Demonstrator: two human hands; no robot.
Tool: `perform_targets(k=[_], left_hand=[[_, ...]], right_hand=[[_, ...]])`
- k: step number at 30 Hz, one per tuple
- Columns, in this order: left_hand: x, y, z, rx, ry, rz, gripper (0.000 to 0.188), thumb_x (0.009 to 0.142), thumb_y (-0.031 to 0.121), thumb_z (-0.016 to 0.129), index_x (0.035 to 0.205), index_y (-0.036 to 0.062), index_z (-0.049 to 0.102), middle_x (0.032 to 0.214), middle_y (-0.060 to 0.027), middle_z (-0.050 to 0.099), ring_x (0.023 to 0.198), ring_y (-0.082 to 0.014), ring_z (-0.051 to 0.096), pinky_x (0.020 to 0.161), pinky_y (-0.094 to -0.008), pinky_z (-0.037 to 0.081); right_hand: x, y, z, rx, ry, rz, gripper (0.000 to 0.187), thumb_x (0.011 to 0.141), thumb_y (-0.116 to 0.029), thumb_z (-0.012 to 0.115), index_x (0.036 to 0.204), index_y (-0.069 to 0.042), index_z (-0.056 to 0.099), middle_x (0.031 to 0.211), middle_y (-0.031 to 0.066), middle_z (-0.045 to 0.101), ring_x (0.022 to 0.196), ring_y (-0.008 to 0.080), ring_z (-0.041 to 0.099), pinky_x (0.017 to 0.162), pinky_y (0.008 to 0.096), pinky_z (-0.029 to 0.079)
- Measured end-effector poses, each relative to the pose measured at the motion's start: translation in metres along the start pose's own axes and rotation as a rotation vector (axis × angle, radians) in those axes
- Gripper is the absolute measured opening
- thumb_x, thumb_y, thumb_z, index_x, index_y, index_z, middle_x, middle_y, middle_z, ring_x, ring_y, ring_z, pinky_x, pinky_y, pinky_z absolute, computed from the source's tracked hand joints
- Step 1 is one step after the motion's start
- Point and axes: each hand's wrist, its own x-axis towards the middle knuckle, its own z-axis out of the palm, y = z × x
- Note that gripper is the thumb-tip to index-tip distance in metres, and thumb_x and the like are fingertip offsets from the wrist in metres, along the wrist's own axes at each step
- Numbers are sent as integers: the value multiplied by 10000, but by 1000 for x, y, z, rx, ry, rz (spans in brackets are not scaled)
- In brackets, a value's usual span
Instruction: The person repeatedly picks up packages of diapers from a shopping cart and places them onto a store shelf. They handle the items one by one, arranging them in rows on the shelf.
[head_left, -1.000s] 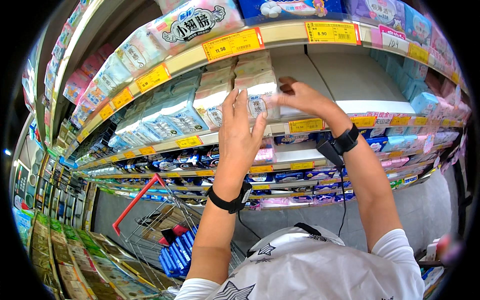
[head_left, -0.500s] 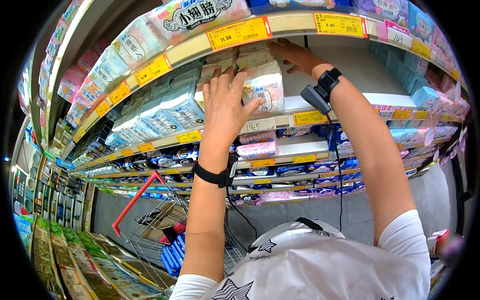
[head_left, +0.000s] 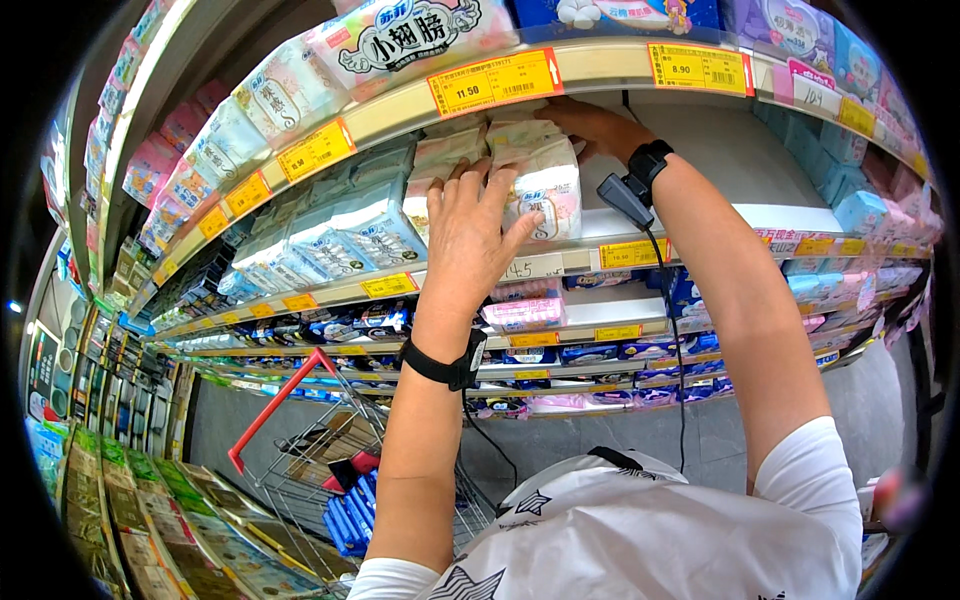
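Your left hand lies with fingers spread over the fronts of the white-and-pink packs. Your right hand is at their right side, fingertips partly hidden; its grip cannot be determined. The packs stand on the shelf, beside pale-blue packs.

the left hand holds its thumb out, the right hand (partly hidden) reaching farther forward.

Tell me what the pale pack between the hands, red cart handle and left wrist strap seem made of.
Pale pack: probably thin plastic film, slightly shiny and creased. Red cart handle: likely smooth plastic, evenly coloured. Left wrist strap: perhaps fabric, being matte black.
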Motion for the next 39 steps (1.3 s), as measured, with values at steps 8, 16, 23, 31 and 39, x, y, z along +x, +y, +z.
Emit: perform_targets(k=[8, 16, 23, 31, 39], left_hand=[[1, -2, 4, 19, 23, 18, 540, 851, 371, 749, 1286, 85, 606, 1167, -179, 597, 1114, -367, 538, 998, -476, 379], [-15, -10, -5, 93, 106, 22, 617, 826, 262, 779, 1355, 45, 549, 1276, -229, 562, 1229, -411, 502, 1081, -527, 365], [-22, -18, 5, 109, 25, -25, 637, 793, 130, 770, 1379, 111, 520, 1317, -155, 548, 1297, -359, 473, 1150, -546, 300], [-34, -3, -1, 72, 284, -47, 458, 890, 116, 707, 1318, 27, 570, 1361, -188, 567, 1369, -384, 450, 1141, -514, 322], [-73, 71, 19, -271, 185, -194, 333, 931, 87, 656, 1252, 6, 615, 1319, -190, 601, 1275, -353, 543, 1078, -432, 406]], right_hand=[[-12, -4, 2, 67, 41, -11, 784, 941, -639, 532, 1559, -206, 316, 1498, 163, 458, 1317, 385, 506, 1005, 543, 489], [-60, -16, -2, -92, 168, -104, 884, 930, -704, 498, 1579, -135, 302, 1596, 207, 314, 1411, 434, 395, 1095, 512, 444], [-143, -16, -5, -5, 406, -323, 512, 1056, -381, 465, 1408, -14, 525, 1382, 226, 556, 1275, 298, 571, 1041, 406, 495], [-249, 7, 43, 353, 459, -323, 360, 1036, -282, 532, 1221, 18, 606, 1113, 157, 685, 1000, 203, 676, 848, 331, 561], [-288, 87, 96, 694, 346, 117, 263, 1029, -276, 561, 1068, -27, 638, 948, 98, 692, 827, 154, 683, 704, 280, 574]])
